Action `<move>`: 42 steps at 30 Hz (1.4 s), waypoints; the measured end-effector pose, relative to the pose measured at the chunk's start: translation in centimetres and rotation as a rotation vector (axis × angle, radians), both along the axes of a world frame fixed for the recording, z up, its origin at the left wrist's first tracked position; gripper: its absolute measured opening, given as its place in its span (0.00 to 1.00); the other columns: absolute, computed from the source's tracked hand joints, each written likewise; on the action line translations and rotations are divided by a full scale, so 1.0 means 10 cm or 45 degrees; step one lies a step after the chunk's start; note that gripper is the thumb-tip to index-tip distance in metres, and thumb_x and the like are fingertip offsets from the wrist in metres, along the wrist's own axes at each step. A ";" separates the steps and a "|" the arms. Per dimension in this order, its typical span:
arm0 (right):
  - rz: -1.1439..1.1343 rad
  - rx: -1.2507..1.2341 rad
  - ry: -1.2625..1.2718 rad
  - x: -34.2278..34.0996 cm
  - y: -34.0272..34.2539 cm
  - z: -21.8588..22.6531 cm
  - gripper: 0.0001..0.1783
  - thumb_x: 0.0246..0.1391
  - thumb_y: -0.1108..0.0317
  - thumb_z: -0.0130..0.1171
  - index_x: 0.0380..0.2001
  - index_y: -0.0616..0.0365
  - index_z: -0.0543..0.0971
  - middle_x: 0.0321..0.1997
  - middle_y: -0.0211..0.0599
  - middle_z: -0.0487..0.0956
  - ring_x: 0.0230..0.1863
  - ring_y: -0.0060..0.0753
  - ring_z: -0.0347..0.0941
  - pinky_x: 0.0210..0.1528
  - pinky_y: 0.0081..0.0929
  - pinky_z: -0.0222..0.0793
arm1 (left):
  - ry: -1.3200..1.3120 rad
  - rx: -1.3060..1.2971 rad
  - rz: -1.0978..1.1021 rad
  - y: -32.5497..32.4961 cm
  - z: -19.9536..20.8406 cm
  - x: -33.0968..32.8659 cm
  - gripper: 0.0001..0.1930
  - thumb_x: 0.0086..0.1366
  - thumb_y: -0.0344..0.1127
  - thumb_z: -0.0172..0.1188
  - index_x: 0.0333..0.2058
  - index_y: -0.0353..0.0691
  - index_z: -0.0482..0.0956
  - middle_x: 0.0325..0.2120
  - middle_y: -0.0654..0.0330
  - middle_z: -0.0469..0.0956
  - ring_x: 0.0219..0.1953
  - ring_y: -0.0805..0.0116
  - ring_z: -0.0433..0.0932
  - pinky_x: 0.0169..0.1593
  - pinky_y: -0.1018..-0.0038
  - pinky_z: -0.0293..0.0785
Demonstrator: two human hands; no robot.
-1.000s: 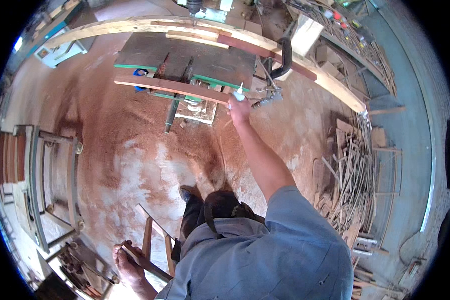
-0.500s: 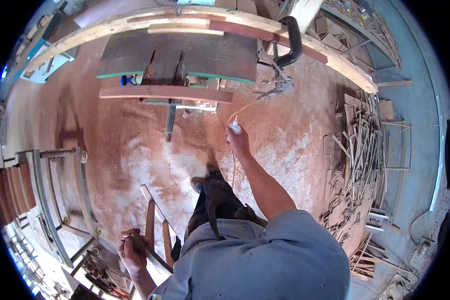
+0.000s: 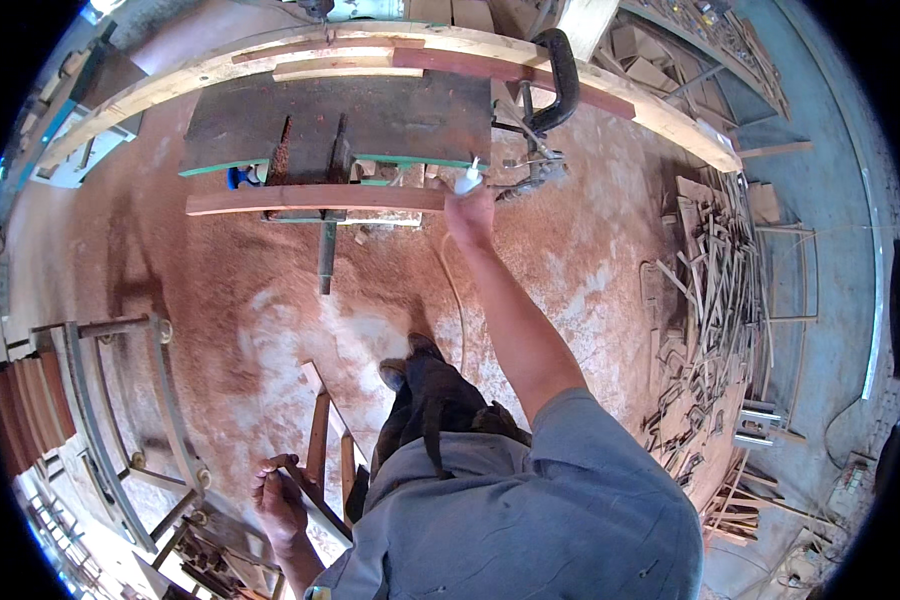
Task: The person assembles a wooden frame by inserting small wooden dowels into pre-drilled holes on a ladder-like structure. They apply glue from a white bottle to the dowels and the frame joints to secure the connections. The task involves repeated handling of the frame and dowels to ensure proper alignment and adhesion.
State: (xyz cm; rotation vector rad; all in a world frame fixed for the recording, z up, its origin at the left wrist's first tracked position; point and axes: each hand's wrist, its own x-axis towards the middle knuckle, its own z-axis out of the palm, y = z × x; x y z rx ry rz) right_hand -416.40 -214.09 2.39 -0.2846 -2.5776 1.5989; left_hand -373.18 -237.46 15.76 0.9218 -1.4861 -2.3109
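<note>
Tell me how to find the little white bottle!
Find the dark machine table with a green edge, near the top. Just below its lower right corner, the person's right hand holds the white bottle, by the end of a reddish wooden bar. Unlike that bar, the bottle is pale with a thin pointed tip.

I count one left hand [image 3: 282, 507], one right hand [image 3: 469, 217], one white bottle [image 3: 467, 181], one reddish board [image 3: 315, 199] beside it, one big black clamp [image 3: 565, 82], one dark table [image 3: 410, 118] with two slots [image 3: 283, 143], and many wooden strips [image 3: 712, 285] (too many for counting).
</note>
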 end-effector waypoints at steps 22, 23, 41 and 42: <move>-0.108 -0.733 -0.020 0.03 0.11 -0.02 0.11 0.49 0.68 0.69 0.30 0.57 0.76 0.25 0.26 0.77 0.21 0.19 0.71 0.26 0.22 0.68 | 0.056 0.150 -0.034 0.07 0.03 -0.05 0.09 0.69 0.36 0.55 0.43 0.40 0.78 0.42 0.48 0.79 0.29 0.61 0.81 0.30 0.66 0.80; -0.091 -0.804 -0.036 0.00 0.10 -0.06 0.11 0.49 0.67 0.70 0.31 0.57 0.77 0.26 0.26 0.78 0.23 0.20 0.72 0.26 0.23 0.68 | 0.038 0.142 -0.032 0.07 0.03 -0.05 0.09 0.69 0.37 0.55 0.43 0.40 0.78 0.42 0.48 0.79 0.28 0.62 0.80 0.30 0.66 0.80; 0.273 -0.374 -0.175 1.17 0.26 -0.36 0.18 0.57 0.62 0.62 0.43 0.61 0.69 0.29 0.35 0.75 0.30 0.29 0.74 0.33 0.30 0.72 | -0.135 0.046 0.273 0.10 0.07 -0.03 0.10 0.71 0.36 0.50 0.43 0.40 0.78 0.33 0.53 0.79 0.24 0.66 0.77 0.27 0.70 0.76; 0.287 -0.384 -0.194 1.05 0.22 -0.11 0.18 0.56 0.62 0.62 0.42 0.61 0.69 0.28 0.35 0.74 0.29 0.27 0.73 0.32 0.29 0.71 | -0.077 0.066 0.243 0.10 0.08 -0.02 0.09 0.70 0.36 0.50 0.43 0.40 0.77 0.35 0.51 0.79 0.26 0.64 0.78 0.29 0.69 0.77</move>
